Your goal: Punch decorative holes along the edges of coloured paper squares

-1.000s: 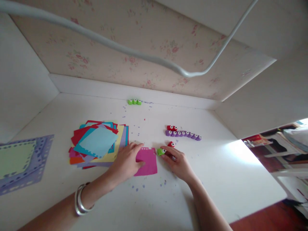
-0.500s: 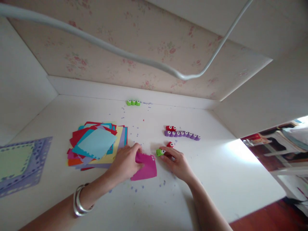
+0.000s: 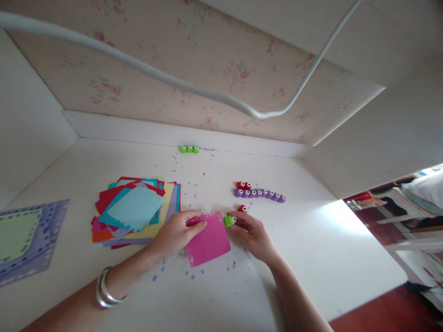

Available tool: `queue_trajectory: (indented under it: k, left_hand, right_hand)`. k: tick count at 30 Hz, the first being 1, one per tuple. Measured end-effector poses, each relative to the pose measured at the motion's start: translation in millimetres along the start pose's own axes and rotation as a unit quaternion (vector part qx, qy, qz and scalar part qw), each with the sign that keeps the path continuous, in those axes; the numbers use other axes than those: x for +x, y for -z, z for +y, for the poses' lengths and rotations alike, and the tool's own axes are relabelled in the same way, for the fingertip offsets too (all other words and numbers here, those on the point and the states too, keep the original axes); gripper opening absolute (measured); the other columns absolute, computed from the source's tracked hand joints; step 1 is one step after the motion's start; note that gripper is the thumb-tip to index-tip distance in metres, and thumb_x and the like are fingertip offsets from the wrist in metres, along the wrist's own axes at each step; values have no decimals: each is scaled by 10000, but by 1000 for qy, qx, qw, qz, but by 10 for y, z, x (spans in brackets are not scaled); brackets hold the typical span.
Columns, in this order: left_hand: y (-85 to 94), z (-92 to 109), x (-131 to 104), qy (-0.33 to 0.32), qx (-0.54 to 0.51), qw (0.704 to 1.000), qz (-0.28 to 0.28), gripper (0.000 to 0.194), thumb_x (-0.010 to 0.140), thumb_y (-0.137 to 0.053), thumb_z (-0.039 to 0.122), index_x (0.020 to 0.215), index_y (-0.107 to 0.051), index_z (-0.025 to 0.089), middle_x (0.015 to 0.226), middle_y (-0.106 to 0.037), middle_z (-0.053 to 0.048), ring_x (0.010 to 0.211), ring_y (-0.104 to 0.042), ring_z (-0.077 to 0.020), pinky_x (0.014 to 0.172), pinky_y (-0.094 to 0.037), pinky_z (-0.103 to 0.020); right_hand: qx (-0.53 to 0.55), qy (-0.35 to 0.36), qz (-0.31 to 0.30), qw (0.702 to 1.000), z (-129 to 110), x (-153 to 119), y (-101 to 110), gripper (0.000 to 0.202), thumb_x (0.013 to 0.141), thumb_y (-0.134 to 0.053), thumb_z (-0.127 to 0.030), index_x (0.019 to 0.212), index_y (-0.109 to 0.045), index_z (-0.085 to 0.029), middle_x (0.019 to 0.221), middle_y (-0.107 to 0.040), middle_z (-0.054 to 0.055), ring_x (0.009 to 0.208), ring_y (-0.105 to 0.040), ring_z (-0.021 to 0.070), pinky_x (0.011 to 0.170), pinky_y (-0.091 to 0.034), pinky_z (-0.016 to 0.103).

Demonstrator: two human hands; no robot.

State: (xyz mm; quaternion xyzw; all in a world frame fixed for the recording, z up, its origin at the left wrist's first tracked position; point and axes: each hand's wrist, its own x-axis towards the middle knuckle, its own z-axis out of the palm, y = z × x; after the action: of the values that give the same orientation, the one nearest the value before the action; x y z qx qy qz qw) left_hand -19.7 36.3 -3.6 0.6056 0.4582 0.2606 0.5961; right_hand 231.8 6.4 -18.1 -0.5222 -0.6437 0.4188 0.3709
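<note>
Between the thumb and fingers of my left hand (image 3: pixel 182 232) is a magenta sheet of paper (image 3: pixel 209 242), held by its upper left edge. Small punched holes show along its far edge and at its lower left corner. My right hand (image 3: pixel 252 233) grips a small green craft punch (image 3: pixel 230 221) with a white-and-black eye on it. The punch is right beside the sheet's upper right edge; I cannot tell whether the paper sits in its slot. Just beyond my right fingers lies a red punch (image 3: pixel 242 209).
A row of purple punches (image 3: pixel 263 194) and two red ones (image 3: pixel 243 185) stand at the right. Three green punches (image 3: pixel 189 149) are by the wall. Coloured paper (image 3: pixel 134 207) is piled at the left, near punched purple and green sheets (image 3: pixel 32 235). Paper bits (image 3: pixel 194 273) dot the white table (image 3: pixel 311 258).
My left hand has lifted and turned the magenta sheet, bringing its upper right edge up to the green punch. The right hand has stayed nearly in place with the punch.
</note>
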Motion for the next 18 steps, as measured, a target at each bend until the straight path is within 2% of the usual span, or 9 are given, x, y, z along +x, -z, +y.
queue_trajectory:
  k: [6, 18]
  left_hand:
    - [29, -6, 6, 24, -28, 999, -10, 294, 837, -613, 411, 1003, -690, 182, 914, -742, -26, 801, -671, -195, 653, -467, -241]
    - [23, 10, -6, -17, 67, 997, 21, 257, 838, -577, 368, 987, -712, 209, 959, -745, -12, 891, -680, -212, 733, -479, -250]
  right_hand:
    - [9, 10, -17, 1000, -2, -13, -18, 302, 873, -642, -279, 1174, -638, -256, 1051, -717, 67, 887, -692, 185, 788, -577, 344]
    - [-26, 36, -24, 999, -33, -11, -29, 286, 868, -649, -254, 1154, -656, -264, 1033, -713, 57, 853, -685, 177, 744, -569, 316]
